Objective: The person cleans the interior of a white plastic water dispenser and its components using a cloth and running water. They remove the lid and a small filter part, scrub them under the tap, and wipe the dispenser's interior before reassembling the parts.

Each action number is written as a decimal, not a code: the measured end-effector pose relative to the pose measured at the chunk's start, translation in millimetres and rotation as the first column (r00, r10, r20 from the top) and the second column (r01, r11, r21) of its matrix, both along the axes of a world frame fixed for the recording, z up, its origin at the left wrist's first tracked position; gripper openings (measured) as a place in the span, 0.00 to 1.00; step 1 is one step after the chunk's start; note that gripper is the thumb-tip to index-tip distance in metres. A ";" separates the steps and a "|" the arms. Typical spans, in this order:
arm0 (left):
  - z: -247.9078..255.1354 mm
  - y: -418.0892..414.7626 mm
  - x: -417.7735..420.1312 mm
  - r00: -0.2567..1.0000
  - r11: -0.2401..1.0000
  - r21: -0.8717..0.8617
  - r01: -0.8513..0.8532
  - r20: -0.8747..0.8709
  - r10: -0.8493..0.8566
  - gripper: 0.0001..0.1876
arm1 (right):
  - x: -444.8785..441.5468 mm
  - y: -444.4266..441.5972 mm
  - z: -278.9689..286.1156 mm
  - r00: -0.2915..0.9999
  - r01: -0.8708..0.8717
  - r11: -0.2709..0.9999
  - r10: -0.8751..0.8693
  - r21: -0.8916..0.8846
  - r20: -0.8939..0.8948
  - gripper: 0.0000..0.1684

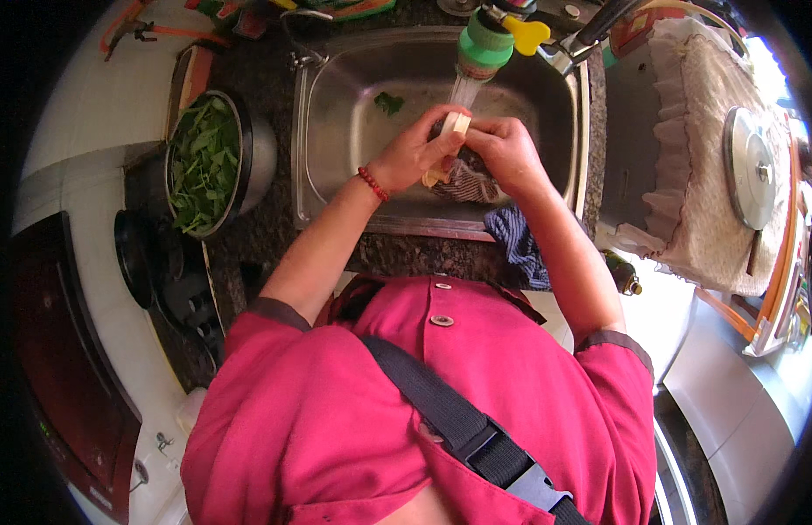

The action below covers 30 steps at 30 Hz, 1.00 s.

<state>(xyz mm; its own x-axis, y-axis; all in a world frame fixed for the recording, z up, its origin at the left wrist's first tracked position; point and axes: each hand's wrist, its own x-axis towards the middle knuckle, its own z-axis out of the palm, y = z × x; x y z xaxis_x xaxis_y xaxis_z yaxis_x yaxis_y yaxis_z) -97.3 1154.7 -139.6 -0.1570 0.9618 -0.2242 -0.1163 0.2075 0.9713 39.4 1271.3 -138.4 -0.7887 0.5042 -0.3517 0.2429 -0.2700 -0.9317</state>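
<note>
Above the stainless steel sink [373, 220], my left hand [415, 147] grips a pale, whitish-yellow piece [456, 123]; what it is exactly, I cannot tell. Close against its right side is my right hand [507, 154], its fingers bent at the piece and their tips partly hidden. Water runs onto them from a green tap head [486, 46] with a yellow lever. Below the hands a brown striped cloth [468, 184] lies in the sink. A green leaf [389, 103] rests on the sink's bottom, left of the hands.
A metal pot [258, 154] full of leafy greens [205, 164] stands left of the sink. A blue cloth [521, 246] hangs over the front edge. At the right, a metal lid [750, 167] lies on a cloth-covered appliance [708, 138]. A black pan [133, 256] is at the far left.
</note>
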 end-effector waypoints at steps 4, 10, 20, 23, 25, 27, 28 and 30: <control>0.2 3.7 2.2 0.999 0.999 0.019 -0.035 -0.016 0.036 0.25 | 4.2 -17.0 -3.3 0.974 0.227 0.555 -0.152 0.800 -0.171 0.09; 3.8 7.2 -13.0 0.957 0.990 0.027 -0.135 -0.254 0.137 0.28 | 29.5 -6.6 -22.5 0.982 -0.104 0.622 0.187 0.776 -0.018 0.10; 11.5 24.9 -10.4 0.502 0.984 0.162 -0.071 -0.847 0.176 0.31 | 39.9 24.1 -56.2 0.953 -0.094 0.733 -0.131 0.674 0.274 0.23; 15.1 28.4 1.0 0.447 0.994 0.066 -0.085 -0.889 0.097 0.31 | 10.4 5.9 -41.8 0.954 0.285 0.956 -0.276 0.070 -0.120 0.27; 11.7 26.6 2.2 0.568 0.993 0.113 -0.022 -0.816 0.106 0.31 | -3.0 -11.5 -23.3 0.967 0.205 0.978 -0.196 0.039 -0.163 0.21; 12.9 25.6 1.6 0.716 0.985 0.169 0.019 -0.690 0.104 0.30 | -8.3 -10.0 -29.7 0.931 0.333 0.942 -0.319 0.051 -0.178 0.13; 15.8 25.2 0.8 0.798 0.980 0.197 0.027 -0.595 0.098 0.29 | -7.4 -6.8 -34.3 0.924 0.334 0.942 -0.328 -0.003 -0.196 0.12; 15.9 22.5 -0.5 0.900 0.977 0.215 -0.005 -0.424 0.098 0.26 | -8.3 -7.7 -30.2 0.912 0.338 0.938 -0.346 -0.075 -0.221 0.12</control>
<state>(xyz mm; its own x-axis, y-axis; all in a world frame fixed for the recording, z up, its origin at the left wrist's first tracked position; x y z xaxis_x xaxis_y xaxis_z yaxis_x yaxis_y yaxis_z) -97.8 1177.1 -123.7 -0.2438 0.9668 0.0763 0.3174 0.0052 0.9483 31.1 1263.6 -168.6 -0.6310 0.7480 -0.2057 -0.0865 -0.3313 -0.9396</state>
